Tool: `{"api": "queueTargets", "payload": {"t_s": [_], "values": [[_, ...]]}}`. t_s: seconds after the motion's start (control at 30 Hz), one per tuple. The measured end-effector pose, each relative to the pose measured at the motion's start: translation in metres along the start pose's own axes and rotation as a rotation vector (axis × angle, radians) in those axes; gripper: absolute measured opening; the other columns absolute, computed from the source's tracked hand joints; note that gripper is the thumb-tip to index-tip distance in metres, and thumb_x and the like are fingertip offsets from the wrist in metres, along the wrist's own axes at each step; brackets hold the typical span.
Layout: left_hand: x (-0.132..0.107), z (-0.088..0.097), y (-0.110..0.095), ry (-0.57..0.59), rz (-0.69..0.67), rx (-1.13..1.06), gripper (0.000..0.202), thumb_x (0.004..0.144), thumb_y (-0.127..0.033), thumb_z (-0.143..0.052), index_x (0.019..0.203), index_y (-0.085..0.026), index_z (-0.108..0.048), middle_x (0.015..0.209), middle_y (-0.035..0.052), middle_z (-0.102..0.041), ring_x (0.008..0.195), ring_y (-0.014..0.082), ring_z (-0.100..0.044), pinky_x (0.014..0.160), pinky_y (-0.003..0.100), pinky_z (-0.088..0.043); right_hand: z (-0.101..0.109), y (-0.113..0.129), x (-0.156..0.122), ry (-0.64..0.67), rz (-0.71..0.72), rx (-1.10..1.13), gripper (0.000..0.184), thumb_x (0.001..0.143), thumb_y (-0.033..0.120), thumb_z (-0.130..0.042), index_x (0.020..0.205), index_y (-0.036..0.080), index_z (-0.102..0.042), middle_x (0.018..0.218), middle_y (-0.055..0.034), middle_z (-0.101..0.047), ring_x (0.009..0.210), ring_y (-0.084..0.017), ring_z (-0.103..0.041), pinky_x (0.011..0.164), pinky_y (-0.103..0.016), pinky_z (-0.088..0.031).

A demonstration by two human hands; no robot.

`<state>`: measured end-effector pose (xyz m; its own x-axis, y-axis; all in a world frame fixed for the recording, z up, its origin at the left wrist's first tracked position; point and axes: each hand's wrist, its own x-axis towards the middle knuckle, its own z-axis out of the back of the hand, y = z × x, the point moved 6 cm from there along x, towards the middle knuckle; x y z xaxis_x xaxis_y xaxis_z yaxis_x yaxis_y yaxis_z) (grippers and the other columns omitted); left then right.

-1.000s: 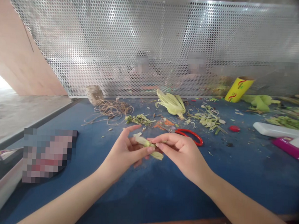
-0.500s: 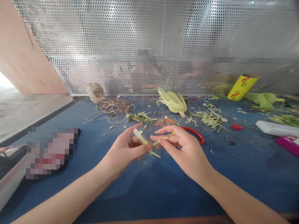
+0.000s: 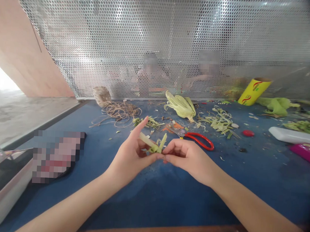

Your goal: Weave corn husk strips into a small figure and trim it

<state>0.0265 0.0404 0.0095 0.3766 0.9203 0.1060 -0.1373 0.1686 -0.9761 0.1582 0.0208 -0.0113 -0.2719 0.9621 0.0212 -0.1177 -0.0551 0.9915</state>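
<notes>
Both my hands meet over the blue table [image 3: 167, 195], pinching a small pale-green leaf strip [image 3: 155, 145] between them. My left hand [image 3: 131, 156] grips it with thumb and fingers, the forefinger raised. My right hand [image 3: 187, 157] is curled, its fingertips closed on the strip's near end. The strip is bent upward into a V between the fingers. Red-handled scissors [image 3: 198, 139] lie just behind my right hand.
A corn husk [image 3: 180, 106], green trimmings [image 3: 218, 121], a tangle of brown twine [image 3: 119, 111], a red cap [image 3: 248, 133] and a yellow roll [image 3: 253, 91] lie further back. White and pink items [image 3: 294, 135] sit at right. A perforated metal screen [image 3: 158, 44] stands behind, with people beyond it.
My hands have closed together and lifted slightly; the strip, earlier stretched out between them, is now folded upward. My right fingers went from spread to curled.
</notes>
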Motion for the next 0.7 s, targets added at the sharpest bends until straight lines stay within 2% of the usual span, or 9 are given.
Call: {"api": "queueTargets", "payload": {"t_s": [0.2, 0.27, 0.33, 0.43, 0.5, 0.57, 0.6, 0.7], "values": [[-0.001, 0.004, -0.004, -0.061, 0.004, -0.023, 0.098, 0.064, -0.018, -0.072, 0.140, -0.021, -0.009, 0.075, 0.0009, -0.064, 0.071, 0.0182, -0.064, 0.066, 0.028, -0.052, 0.007, 0.000, -0.001, 0.014, 0.023, -0.057, 0.004, 0.073, 0.020, -0.060, 0.072, 0.018, -0.056, 0.067, 0.0009, -0.063, 0.058, -0.009, -0.055, 0.055, -0.022, -0.043], [0.000, 0.008, -0.006, -0.100, -0.005, -0.057, 0.101, 0.063, -0.015, -0.072, 0.140, -0.021, -0.006, 0.072, -0.0011, -0.063, 0.068, 0.0154, -0.063, 0.059, 0.023, -0.051, 0.009, 0.001, -0.002, 0.020, 0.024, -0.073, 0.006, 0.073, 0.022, -0.060, 0.072, 0.018, -0.056, 0.067, 0.0003, -0.063, 0.055, -0.009, -0.053, 0.052, -0.022, -0.042], [0.002, 0.012, -0.006, -0.119, -0.002, -0.088, 0.104, 0.062, -0.014, -0.073, 0.140, -0.021, -0.004, 0.069, -0.0023, -0.063, 0.057, 0.0123, -0.061, 0.046, 0.017, -0.046, 0.010, 0.002, -0.002, 0.032, 0.016, -0.098, 0.007, 0.074, 0.023, -0.059, 0.072, 0.018, -0.056, 0.068, -0.0001, -0.063, 0.055, -0.009, -0.053, 0.051, -0.022, -0.041], [0.004, 0.009, -0.005, -0.060, 0.022, -0.147, 0.108, 0.062, -0.014, -0.073, 0.140, -0.022, 0.001, 0.068, -0.0016, -0.064, 0.041, 0.0080, -0.051, 0.034, 0.015, -0.037, 0.006, 0.003, -0.003, 0.067, 0.009, -0.194, 0.010, 0.077, 0.028, -0.057, 0.080, 0.019, -0.056, 0.076, -0.0013, -0.062, 0.066, -0.012, -0.057, 0.059, -0.025, -0.045], [0.004, 0.004, -0.003, 0.011, 0.035, -0.201, 0.109, 0.063, -0.014, -0.073, 0.140, -0.021, 0.005, 0.067, -0.0009, -0.065, 0.039, 0.0073, -0.049, 0.033, 0.016, -0.038, 0.003, 0.005, -0.004, 0.048, 0.043, -0.301, 0.025, 0.074, 0.033, -0.061, 0.094, 0.021, -0.054, 0.094, -0.0036, -0.061, 0.082, -0.016, -0.057, 0.072, -0.030, -0.046], [0.002, -0.002, -0.001, 0.084, 0.054, -0.244, 0.109, 0.064, -0.015, -0.072, 0.139, -0.021, 0.007, 0.068, 0.0005, -0.066, 0.040, 0.0081, -0.050, 0.035, 0.017, -0.039, -0.001, 0.010, -0.006, 0.009, 0.125, -0.387, 0.042, 0.069, 0.035, -0.066, 0.106, 0.023, -0.051, 0.110, -0.0048, -0.055, 0.098, -0.020, -0.052, 0.085, -0.035, -0.042], [0.001, -0.005, 0.000, 0.113, 0.065, -0.255, 0.107, 0.066, -0.016, -0.071, 0.139, -0.021, 0.007, 0.068, 0.0008, -0.066, 0.041, 0.0083, -0.050, 0.036, 0.017, -0.039, -0.003, 0.013, -0.006, -0.006, 0.177, -0.404, 0.044, 0.069, 0.034, -0.067, 0.108, 0.024, -0.050, 0.113, -0.0046, -0.054, 0.102, -0.020, -0.050, 0.089, -0.036, -0.040], [-0.003, -0.010, -0.001, 0.168, 0.079, -0.253, 0.098, 0.072, -0.018, -0.066, 0.140, -0.022, 0.004, 0.068, 0.0002, -0.064, 0.043, 0.0070, -0.049, 0.038, 0.016, -0.037, -0.006, 0.019, -0.008, -0.029, 0.301, -0.386, 0.032, 0.072, 0.033, -0.064, 0.101, 0.024, -0.055, 0.110, -0.0038, -0.056, 0.106, -0.019, -0.050, 0.093, -0.035, -0.038]]}}
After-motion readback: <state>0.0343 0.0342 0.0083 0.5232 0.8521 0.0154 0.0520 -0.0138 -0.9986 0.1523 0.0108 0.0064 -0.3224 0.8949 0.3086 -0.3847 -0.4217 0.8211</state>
